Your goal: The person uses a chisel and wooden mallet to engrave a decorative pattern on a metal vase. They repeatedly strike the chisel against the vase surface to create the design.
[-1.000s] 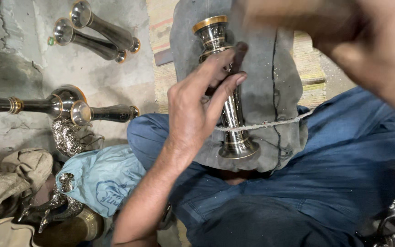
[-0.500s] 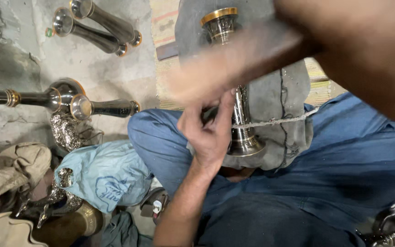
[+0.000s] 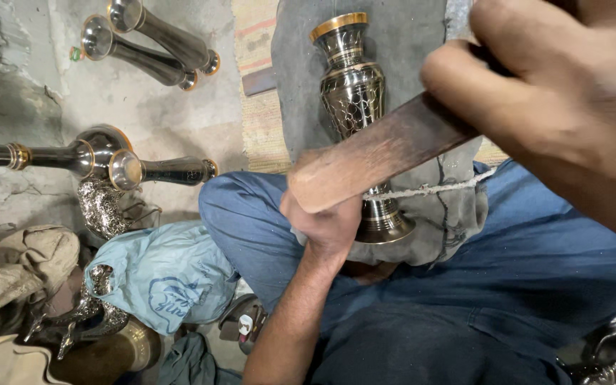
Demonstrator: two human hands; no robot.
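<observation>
Showing a rough grey concrete floor [image 3: 144, 107], cracked and stained, lying in soft, even light. Carrying a striped woven mat [image 3: 258, 107] at the upper middle. Bearing several long-necked dark metal vases [image 3: 158, 43] lying on their sides at the upper left, with more [image 3: 87, 153] just below. Holding a pale blue plastic bag [image 3: 165, 274] beside crumpled beige cloth [image 3: 16, 274] at the lower left.

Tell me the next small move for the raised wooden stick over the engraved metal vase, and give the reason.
Probably bring the flat brown wooden stick in the right hand down onto whatever the left hand grips against the dark, gold-rimmed engraved metal vase. The stick is lifted above that fist, and the vase lies steady on the grey cloth pad. What the fist holds is hidden.
</observation>
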